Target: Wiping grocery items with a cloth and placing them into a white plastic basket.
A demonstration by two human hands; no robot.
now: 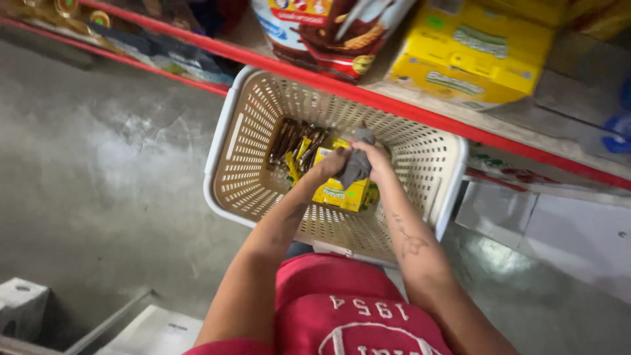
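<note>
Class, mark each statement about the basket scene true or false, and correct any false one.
1. Both hands reach into a beige perforated basket. True.
2. The left hand and right hand hold a grey cloth. True.
3. The basket holds nothing. False: yellow packs and dark brown packets lie in it.
4. The shelf edge above the basket is blue. False: it is red.
5. The basket sits on the shelf. False: it stands below the shelf, in front of the person.

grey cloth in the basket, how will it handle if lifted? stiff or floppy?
Probably floppy: the grey cloth hangs crumpled in folds between the left hand and right hand. Likely light, since it bunches with little visible effort. It would drape rather than roll or tip, and may snag on the perforated basket wall.
</note>
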